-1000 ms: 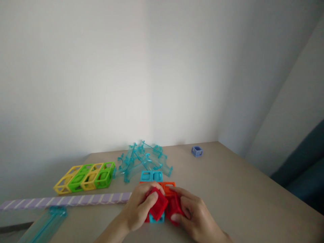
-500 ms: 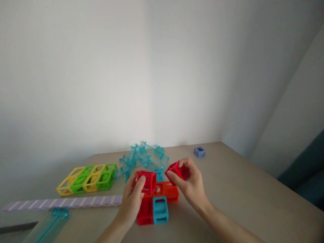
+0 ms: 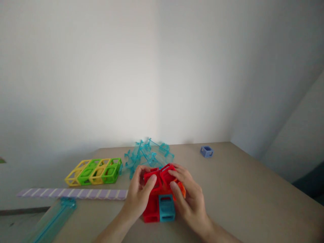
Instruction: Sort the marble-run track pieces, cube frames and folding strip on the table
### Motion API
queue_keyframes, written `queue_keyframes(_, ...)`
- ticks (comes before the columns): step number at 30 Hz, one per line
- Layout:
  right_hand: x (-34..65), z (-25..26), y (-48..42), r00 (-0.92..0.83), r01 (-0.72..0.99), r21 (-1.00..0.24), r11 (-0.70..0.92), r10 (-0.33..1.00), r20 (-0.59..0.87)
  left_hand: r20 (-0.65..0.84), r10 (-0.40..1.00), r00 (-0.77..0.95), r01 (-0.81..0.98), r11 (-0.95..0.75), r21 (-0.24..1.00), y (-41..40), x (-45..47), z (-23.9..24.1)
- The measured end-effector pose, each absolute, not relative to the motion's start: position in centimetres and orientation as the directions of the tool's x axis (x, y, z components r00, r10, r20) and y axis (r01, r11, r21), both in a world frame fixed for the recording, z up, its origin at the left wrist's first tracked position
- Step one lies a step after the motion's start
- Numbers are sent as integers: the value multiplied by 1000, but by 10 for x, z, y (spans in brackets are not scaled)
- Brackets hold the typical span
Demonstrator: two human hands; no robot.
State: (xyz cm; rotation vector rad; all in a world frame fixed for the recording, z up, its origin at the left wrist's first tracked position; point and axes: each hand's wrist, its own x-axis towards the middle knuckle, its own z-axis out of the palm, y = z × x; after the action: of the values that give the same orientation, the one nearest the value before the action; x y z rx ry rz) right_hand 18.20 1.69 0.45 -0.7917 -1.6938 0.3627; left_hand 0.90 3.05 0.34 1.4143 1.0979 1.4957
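A cluster of hollow plastic cubes sits on the beige table (image 3: pixel 240 199) just in front of me: a red cube (image 3: pixel 151 212) and a blue cube (image 3: pixel 166 208) at the front, an orange one (image 3: pixel 181 189) behind. My left hand (image 3: pixel 139 199) grips a red cube (image 3: pixel 152 179) on top of the cluster. My right hand (image 3: pixel 188 197) grips another red cube (image 3: pixel 167 173) pressed against it. Both hands are closed around their cubes.
A row of yellow and green cubes (image 3: pixel 95 171) lies at the left. A pile of clear teal track pieces (image 3: pixel 148 155) is behind the cluster. A lilac striped strip (image 3: pixel 73 193) and a teal rail (image 3: pixel 50 222) lie at the left front. A small blue cube (image 3: pixel 207 151) stands far right.
Both hands lifted a red cube each, then came back down and together; the two red cubes now meet on top of the cluster. The view shifted slightly left.
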Motion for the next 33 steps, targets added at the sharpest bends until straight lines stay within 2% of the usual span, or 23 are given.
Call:
queue_keyframes(3, 181, 0, 20, -116, 333, -578, 745, 641, 759, 281, 958, -58, -28, -283, 959, 33, 6, 1)
queue_keyframes(10, 181, -1, 25, -111, 317, -536, 783, 591, 799, 327, 945, 20, -34, -326, 945, 30, 8, 8)
queue_keyframes(15, 184, -2, 25, -122, 295, -584, 757, 635, 763, 310, 949, 47, -74, -307, 949, 29, 7, 13)
queue_keyframes(22, 183, -3, 22, -173, 340, -574, 745, 650, 740, 358, 934, 16, 68, -358, 931, 30, 2, 14)
queue_keyframes(25, 182, -2, 22, -165, 353, -581, 733, 660, 733, 376, 927, -8, 50, -375, 926, 29, 2, 14)
queue_keyframes(29, 181, -4, 25, -128, 358, -650, 670, 725, 677, 362, 931, -50, -15, -364, 931, 27, 2, 17)
queue_keyframes(33, 183, -8, 26, -117, 382, -678, 628, 760, 639, 296, 955, 20, -107, -293, 950, 30, 1, 19)
